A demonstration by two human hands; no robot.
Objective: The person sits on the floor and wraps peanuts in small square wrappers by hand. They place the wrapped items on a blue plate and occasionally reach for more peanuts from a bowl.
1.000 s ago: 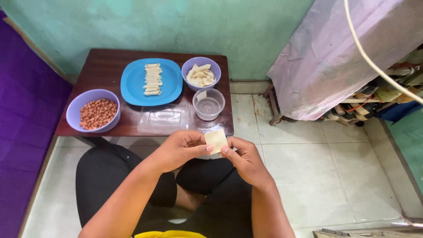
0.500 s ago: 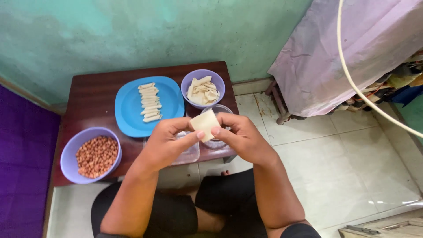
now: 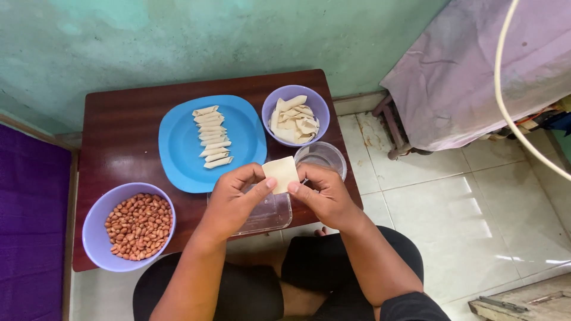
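Both hands pinch a small pale dough square (image 3: pixel 281 173) above the near edge of a dark table (image 3: pixel 122 139). The thin sheet could tear or crease if the thumbs press unevenly, or slip into the clear tub (image 3: pixel 267 215) below. The left hand (image 3: pixel 235 199) grips its lower left corner, the right hand (image 3: pixel 321 193) its lower right, fingers (image 3: pixel 270 183) nearly closed on the sheet. A blue plate (image 3: pixel 178 142) of rolled pieces lies at 11 o'clock of the square, a bowl of wrappers (image 3: pixel 295 115) at 12, a clear cup (image 3: pixel 321 157) at 2, a bowl of peanuts (image 3: pixel 132 226) at 8.
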